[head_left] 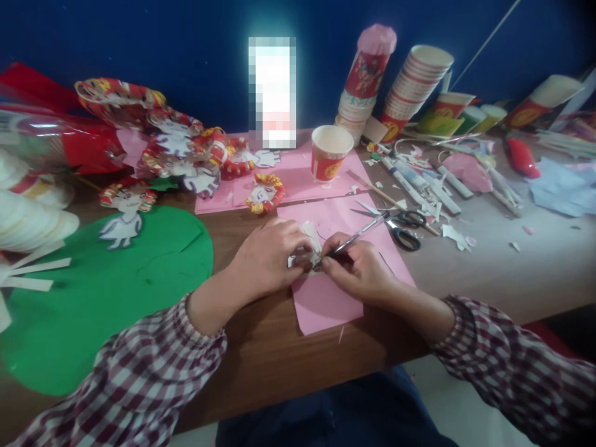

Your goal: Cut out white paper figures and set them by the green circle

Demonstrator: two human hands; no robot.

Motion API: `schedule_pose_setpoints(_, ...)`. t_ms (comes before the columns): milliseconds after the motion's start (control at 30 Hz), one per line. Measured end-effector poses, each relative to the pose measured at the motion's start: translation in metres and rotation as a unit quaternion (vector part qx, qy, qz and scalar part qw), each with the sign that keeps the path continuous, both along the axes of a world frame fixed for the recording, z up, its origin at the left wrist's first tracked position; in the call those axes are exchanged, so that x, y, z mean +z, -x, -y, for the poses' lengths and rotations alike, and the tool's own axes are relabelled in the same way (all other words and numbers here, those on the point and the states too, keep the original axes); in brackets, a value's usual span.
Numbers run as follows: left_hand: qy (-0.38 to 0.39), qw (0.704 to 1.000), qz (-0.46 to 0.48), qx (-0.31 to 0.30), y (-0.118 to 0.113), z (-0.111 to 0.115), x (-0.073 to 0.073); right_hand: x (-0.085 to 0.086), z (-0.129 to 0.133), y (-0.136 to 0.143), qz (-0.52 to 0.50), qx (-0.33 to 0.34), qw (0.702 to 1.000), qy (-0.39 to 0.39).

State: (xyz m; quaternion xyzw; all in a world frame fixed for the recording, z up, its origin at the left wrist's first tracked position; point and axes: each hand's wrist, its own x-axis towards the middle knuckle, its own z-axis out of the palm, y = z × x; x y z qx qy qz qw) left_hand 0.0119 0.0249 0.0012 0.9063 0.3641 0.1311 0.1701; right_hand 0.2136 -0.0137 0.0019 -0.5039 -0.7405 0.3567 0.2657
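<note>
My right hand [356,264] grips a slim pen [361,233], its tip down at a small white paper piece [310,234]. Curled fingers of my left hand [272,251] pinch that paper piece, which is partly hidden under them. Both hands rest over a sheet of pink paper [328,307] on the wooden table. Just beyond my right hand lie scissors [400,226] with black handles, blades apart. A small paper figure [263,194] with a red and yellow curled top lies past my left hand.
A green paper disc [177,273] bears a paper doll [121,220] at left. Ahead stands a paper cup [331,155], with cup stacks [414,87] behind it. Markers [414,180] and paper scraps [456,237] lie at right. A pixelated bright screen [274,93] stands at the back.
</note>
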Motion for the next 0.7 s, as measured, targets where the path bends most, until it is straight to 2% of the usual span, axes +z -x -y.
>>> schedule_pose_setpoints(233,0.006,1.000,-0.006,0.012,-0.001,0.003,0.005,-0.001,-0.003,-0.003,-0.131,-0.031,0.990,0.040)
schedule_pose_setpoints(467,0.004,1.000,-0.020,0.009,-0.003,0.004,0.009,0.004,-0.008,-0.001,-0.192,-0.044,0.979,0.056)
schedule_pose_setpoints(700,-0.014,1.000,-0.011,0.001,-0.003,0.002,0.007,0.002,-0.010,-0.001,-0.254,-0.058,0.962,0.079)
